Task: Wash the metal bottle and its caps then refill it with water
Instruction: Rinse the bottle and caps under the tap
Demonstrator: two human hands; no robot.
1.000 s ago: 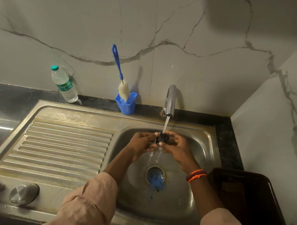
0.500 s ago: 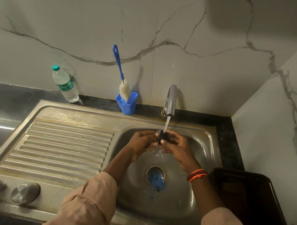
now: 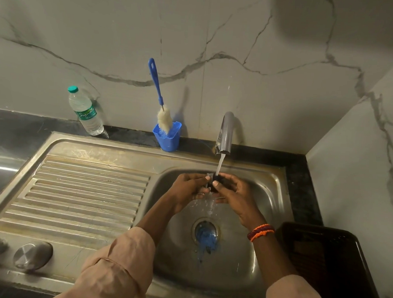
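Head view looks down on a steel sink (image 3: 277,193), and everything is placed here relative to its faucet (image 3: 225,132). Directly under the spout both hands meet in the running water (image 3: 219,165): the left hand (image 3: 187,189) and the right hand (image 3: 236,193) each curl their fingers around a small black cap (image 3: 215,182), pinching it between them so the stream strikes its top.

Compared with a second ago, little has shifted. The cap stays under the stream, the hands keep the same two-sided hold, and only the fingers have turned slightly around it, with spray now scattering below the hands toward the drain (image 3: 206,233). That reads as a rubbing rinse still in progress on one cap, so the task looks to be at an early-to-middle stage.

Far to the faucet's left and nearer the person, a round metal cap (image 3: 32,254) lies on the drainboard; the metal bottle itself cannot be made out with certainty. Left of the faucet, against the wall, a bottle brush (image 3: 159,102) stands in a blue holder (image 3: 168,137), and further left a plastic water bottle (image 3: 85,112) stands on the dark surface (image 3: 23,125).
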